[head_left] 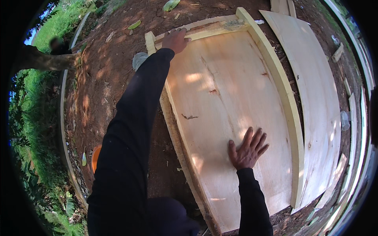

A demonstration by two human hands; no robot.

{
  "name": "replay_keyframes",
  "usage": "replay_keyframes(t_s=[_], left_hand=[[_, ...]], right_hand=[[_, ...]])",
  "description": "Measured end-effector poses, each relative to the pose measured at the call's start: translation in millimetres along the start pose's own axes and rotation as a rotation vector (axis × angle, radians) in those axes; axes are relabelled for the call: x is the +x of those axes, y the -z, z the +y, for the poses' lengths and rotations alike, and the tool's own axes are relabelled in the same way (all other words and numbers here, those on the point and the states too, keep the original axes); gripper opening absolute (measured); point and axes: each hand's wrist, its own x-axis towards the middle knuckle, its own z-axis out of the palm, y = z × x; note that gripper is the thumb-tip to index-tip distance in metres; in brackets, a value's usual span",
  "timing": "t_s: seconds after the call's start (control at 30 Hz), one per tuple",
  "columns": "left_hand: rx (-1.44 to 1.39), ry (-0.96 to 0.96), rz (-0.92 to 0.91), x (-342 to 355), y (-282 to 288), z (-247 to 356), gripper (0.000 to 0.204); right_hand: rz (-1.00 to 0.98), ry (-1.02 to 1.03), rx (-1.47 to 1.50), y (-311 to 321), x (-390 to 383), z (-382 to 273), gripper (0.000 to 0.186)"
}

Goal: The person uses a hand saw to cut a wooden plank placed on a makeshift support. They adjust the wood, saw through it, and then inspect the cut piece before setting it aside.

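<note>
A wooden frame of long side boards lies over a pale plywood sheet [220,102]. At its far left corner, my left hand [176,40] is closed over the far crosspiece [216,28], fingers curled on its edge. My right hand [247,149] presses flat on the plywood towards the near right, fingers spread and nothing in it. The right side board [281,82] runs lengthwise, standing above the sheet. Along the left edge goes a rough-edged board [179,141], its upper part partly covered by my left arm.
Another plywood sheet [315,106] lies on the soil to the right. Past it are several wood strips [352,129] and a clear plastic cup [345,120]. An orange container [95,158] shows behind my left sleeve. Grey cloth-like material [139,60] rests near the far left corner. A tree trunk [59,61] stands left.
</note>
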Motion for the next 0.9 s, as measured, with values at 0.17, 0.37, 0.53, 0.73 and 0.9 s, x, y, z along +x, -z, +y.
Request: replay_keyframes(t_s=[0.17, 0.37, 0.53, 0.73, 0.9], left_hand=[[-0.094, -0.028, -0.026, 31.4, -20.6, -25.8, 0.043], [-0.101, 0.126, -0.163, 59.9, -28.8, -43.1, 0.043], [-0.096, 0.181, -0.193, 69.4, -29.4, -57.5, 0.049], [0.044, 0.223, -0.116, 66.5, -33.9, -41.0, 0.054], [0.026, 0.271, -0.175, 66.7, -36.4, -48.3, 0.063]], right_hand=[[0.031, 0.038, -0.041, -0.9, 3.9, 4.1, 0.092], [0.037, 0.053, -0.05, -2.6, 5.9, 5.5, 0.092], [0.03, 0.053, -0.024, -2.2, 5.8, 3.4, 0.091], [0.028, 0.041, -0.015, -1.4, 5.3, 5.4, 0.091], [0.025, 0.046, 0.011, 0.8, 5.4, 3.6, 0.091]])
